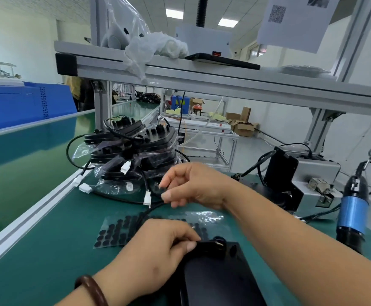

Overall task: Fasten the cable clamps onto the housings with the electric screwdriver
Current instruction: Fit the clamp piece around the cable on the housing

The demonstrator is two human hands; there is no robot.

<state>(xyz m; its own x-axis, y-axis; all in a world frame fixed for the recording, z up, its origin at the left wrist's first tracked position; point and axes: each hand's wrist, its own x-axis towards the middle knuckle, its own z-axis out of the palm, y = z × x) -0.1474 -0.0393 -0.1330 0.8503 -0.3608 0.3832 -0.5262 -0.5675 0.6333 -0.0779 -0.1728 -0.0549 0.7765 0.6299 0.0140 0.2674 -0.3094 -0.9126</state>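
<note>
A black housing (219, 277) lies on the green bench at the bottom centre. My left hand (158, 246) presses down on its far left corner, fingers curled over the edge next to a round black fitting (219, 241). My right hand (193, 186) hovers further back and pinches a small black part at the end of a black cable (151, 209); whether that part is a clamp I cannot tell. The electric screwdriver (353, 213), blue-banded with a black tip, hangs at the right edge, untouched.
A pile of bagged black housings with white connectors (131, 155) stands behind my hands. A clear sheet of round black pads (116, 233) lies in front of it. A black fixture and a grey box (317, 173) sit at the right. An aluminium rail (25, 219) borders the bench's left.
</note>
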